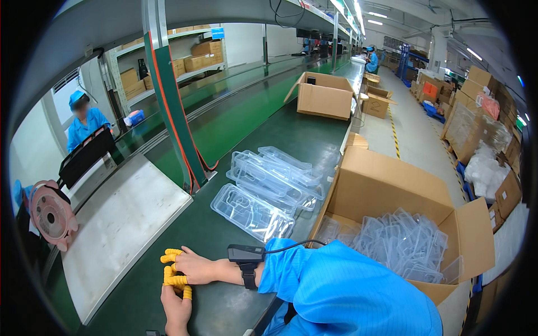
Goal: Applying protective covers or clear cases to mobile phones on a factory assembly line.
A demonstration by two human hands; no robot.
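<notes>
My right hand (188, 267) rests on the green belt (224, 305) with its fingers spread, several of them capped in yellow finger cots. Its forearm, in a blue sleeve, reaches in from the right and wears a black wrist device (245, 259) with a cable. My left hand (176, 311) comes up from the lower edge. Its yellow-capped fingertips touch the right hand's fingers, and I cannot tell whether they pinch anything. Neither hand holds an object. A stack of clear plastic trays (269, 187) lies on the belt just beyond the right arm.
An open cardboard box (386, 179) of clear plastic trays (403, 243) stands at my right. A white board (123, 224) lies left of my hands, with a pink reel (50, 214) beyond it. Another open cardboard box (324, 98) sits farther along the belt. A person in blue (84, 120) works at the far left.
</notes>
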